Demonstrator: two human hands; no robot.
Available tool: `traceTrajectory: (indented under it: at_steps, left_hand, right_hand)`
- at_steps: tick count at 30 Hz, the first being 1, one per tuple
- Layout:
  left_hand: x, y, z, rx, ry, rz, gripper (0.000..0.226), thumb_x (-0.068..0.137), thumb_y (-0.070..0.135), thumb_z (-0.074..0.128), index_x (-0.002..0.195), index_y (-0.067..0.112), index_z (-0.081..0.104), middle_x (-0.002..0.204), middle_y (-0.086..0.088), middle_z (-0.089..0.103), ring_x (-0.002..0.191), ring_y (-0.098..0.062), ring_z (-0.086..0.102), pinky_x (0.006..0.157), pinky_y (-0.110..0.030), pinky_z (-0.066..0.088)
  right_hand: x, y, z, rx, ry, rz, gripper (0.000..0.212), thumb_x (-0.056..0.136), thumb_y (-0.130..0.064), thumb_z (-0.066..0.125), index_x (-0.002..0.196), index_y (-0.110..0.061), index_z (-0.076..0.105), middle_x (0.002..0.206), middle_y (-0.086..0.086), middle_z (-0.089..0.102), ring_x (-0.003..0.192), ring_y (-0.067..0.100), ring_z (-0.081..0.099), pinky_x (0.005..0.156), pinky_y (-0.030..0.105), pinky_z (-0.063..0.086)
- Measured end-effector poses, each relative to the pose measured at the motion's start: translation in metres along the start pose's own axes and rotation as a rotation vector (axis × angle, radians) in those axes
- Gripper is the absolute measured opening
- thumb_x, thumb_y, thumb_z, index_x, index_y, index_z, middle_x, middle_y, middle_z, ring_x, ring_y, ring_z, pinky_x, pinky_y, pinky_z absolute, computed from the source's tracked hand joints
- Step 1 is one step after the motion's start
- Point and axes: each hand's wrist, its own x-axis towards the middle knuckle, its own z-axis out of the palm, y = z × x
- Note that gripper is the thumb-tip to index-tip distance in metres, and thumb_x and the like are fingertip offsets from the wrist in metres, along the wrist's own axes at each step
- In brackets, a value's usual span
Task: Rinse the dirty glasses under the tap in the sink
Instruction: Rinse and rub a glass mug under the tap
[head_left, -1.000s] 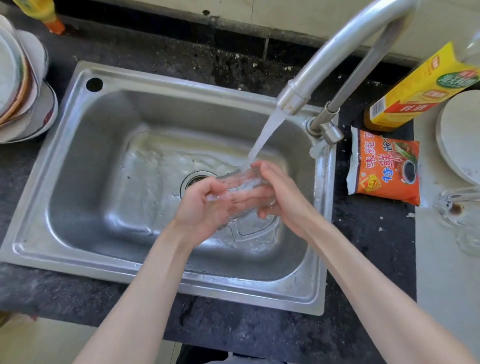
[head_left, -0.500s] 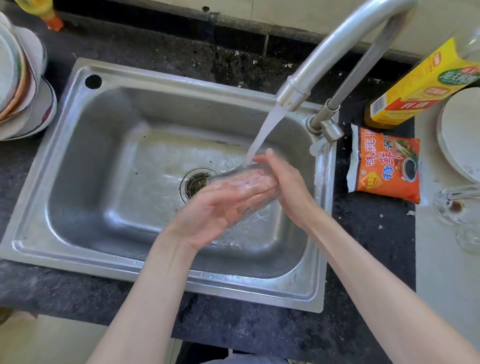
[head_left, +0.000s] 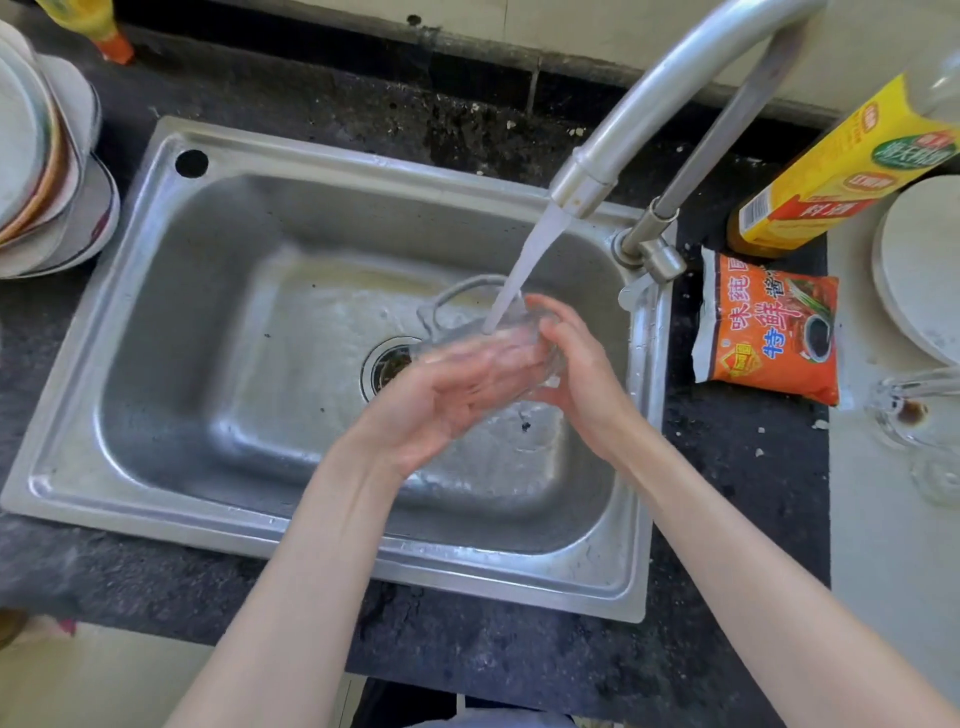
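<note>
A clear glass mug (head_left: 462, 332) lies on its side over the steel sink (head_left: 208, 364), just right of the drain (head_left: 387, 364). Its handle points up and away from me. Water runs from the tap spout (head_left: 649, 104) and the stream (head_left: 524, 260) hits the mug's upper side. My right hand (head_left: 582, 364) grips the mug's right end with curled fingers. My left hand (head_left: 431, 410) is palm up with straight fingers against the mug, seen through the glass; whether they are inside or under it is unclear.
Two more glasses (head_left: 914, 410), one with a brown stain, sit on the pale counter at the right. An orange packet (head_left: 769, 327), a yellow box (head_left: 841, 166) and a white plate (head_left: 924, 265) are beside the tap base. Stacked plates (head_left: 47, 171) stand left of the sink.
The mug has turned so its handle now points up, and it sits further under the stream. My left hand has flattened out, its fingers sliding along the mug.
</note>
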Motion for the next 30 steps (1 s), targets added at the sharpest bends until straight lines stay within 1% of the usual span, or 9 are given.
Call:
traceTrajectory:
  at_steps: [4, 8, 12, 16, 20, 23, 25, 27, 30]
  left_hand:
    - [0.001, 0.000, -0.006, 0.274, 0.013, 0.043, 0.038, 0.077, 0.003, 0.057, 0.115, 0.002, 0.061, 0.111, -0.017, 0.067, 0.109, -0.027, 0.062, 0.092, -0.029, 0.050]
    - [0.000, 0.003, -0.005, -0.117, 0.027, 0.018, 0.033, 0.088, 0.013, 0.050, 0.112, -0.007, 0.063, 0.113, -0.021, 0.065, 0.103, -0.029, 0.065, 0.090, -0.036, 0.052]
    - [-0.003, 0.005, -0.002, -0.266, -0.119, -0.007, 0.045, 0.091, 0.012, 0.038, 0.129, -0.013, 0.045, 0.134, -0.025, 0.049, 0.124, -0.032, 0.050, 0.104, -0.041, 0.040]
    - [-0.008, 0.001, -0.008, 0.144, -0.205, 0.078, 0.047, 0.085, 0.002, 0.048, 0.132, -0.002, 0.044, 0.135, -0.016, 0.051, 0.126, -0.029, 0.048, 0.106, -0.039, 0.039]
    - [-0.009, 0.011, -0.009, 0.632, -0.134, 0.011, 0.059, 0.075, 0.002, 0.058, 0.131, 0.015, 0.050, 0.131, -0.001, 0.057, 0.124, -0.015, 0.051, 0.105, -0.033, 0.037]
    - [-0.010, 0.013, -0.010, 0.236, -0.257, -0.061, 0.071, 0.070, 0.008, 0.064, 0.136, -0.003, 0.041, 0.140, -0.023, 0.044, 0.131, -0.036, 0.040, 0.113, -0.053, 0.022]
    - [-0.011, 0.012, -0.008, -0.110, -0.280, -0.099, 0.076, 0.074, 0.019, 0.061, 0.137, -0.012, 0.032, 0.143, -0.032, 0.032, 0.133, -0.045, 0.031, 0.113, -0.053, 0.019]
    - [-0.005, 0.010, -0.004, -0.300, -0.156, -0.132, 0.064, 0.084, 0.028, 0.052, 0.130, -0.016, 0.040, 0.135, -0.035, 0.042, 0.125, -0.045, 0.043, 0.107, -0.053, 0.032]
    - [0.004, 0.010, -0.002, -0.277, 0.077, -0.109, 0.045, 0.093, 0.025, 0.043, 0.106, -0.014, 0.063, 0.112, -0.028, 0.063, 0.103, -0.035, 0.064, 0.091, -0.044, 0.050]
  right_hand:
    - [-0.001, -0.006, -0.001, 0.083, -0.061, 0.223, 0.051, 0.093, -0.054, 0.041, 0.117, -0.014, 0.063, 0.106, 0.011, 0.071, 0.095, 0.025, 0.069, 0.081, 0.041, 0.056]
    - [-0.003, -0.003, -0.006, 0.107, -0.017, -0.017, 0.029, 0.094, -0.037, 0.051, 0.114, -0.018, 0.060, 0.113, 0.014, 0.066, 0.093, 0.030, 0.066, 0.081, 0.048, 0.054]
    - [-0.004, -0.001, -0.013, 0.265, -0.166, -0.062, 0.029, 0.086, -0.036, 0.063, 0.107, -0.019, 0.057, 0.100, 0.007, 0.061, 0.082, 0.021, 0.061, 0.068, 0.035, 0.049]
    - [-0.003, -0.009, -0.015, 0.284, -0.185, 0.019, 0.070, 0.081, -0.067, 0.043, 0.122, -0.012, 0.052, 0.116, 0.018, 0.060, 0.106, 0.036, 0.060, 0.092, 0.055, 0.047]
    - [0.000, -0.009, -0.018, 0.237, -0.255, 0.290, 0.072, 0.087, -0.063, 0.041, 0.127, -0.004, 0.055, 0.125, 0.023, 0.058, 0.114, 0.037, 0.058, 0.100, 0.048, 0.045]
    - [-0.006, -0.003, -0.016, 0.263, -0.255, 0.211, 0.047, 0.092, -0.042, 0.045, 0.118, -0.006, 0.060, 0.108, 0.017, 0.066, 0.094, 0.028, 0.067, 0.082, 0.036, 0.055]
    - [-0.008, -0.003, -0.013, 0.283, -0.214, 0.074, 0.032, 0.090, -0.033, 0.054, 0.114, -0.014, 0.061, 0.101, 0.012, 0.065, 0.084, 0.022, 0.065, 0.072, 0.032, 0.053]
    - [-0.007, -0.003, -0.011, 0.210, -0.168, -0.056, 0.028, 0.085, -0.028, 0.057, 0.112, -0.020, 0.062, 0.101, 0.011, 0.061, 0.086, 0.021, 0.061, 0.071, 0.033, 0.051]
    - [-0.003, 0.000, -0.010, 0.061, -0.112, -0.131, 0.029, 0.086, -0.027, 0.056, 0.114, -0.023, 0.061, 0.106, 0.011, 0.061, 0.095, 0.022, 0.060, 0.077, 0.034, 0.052]
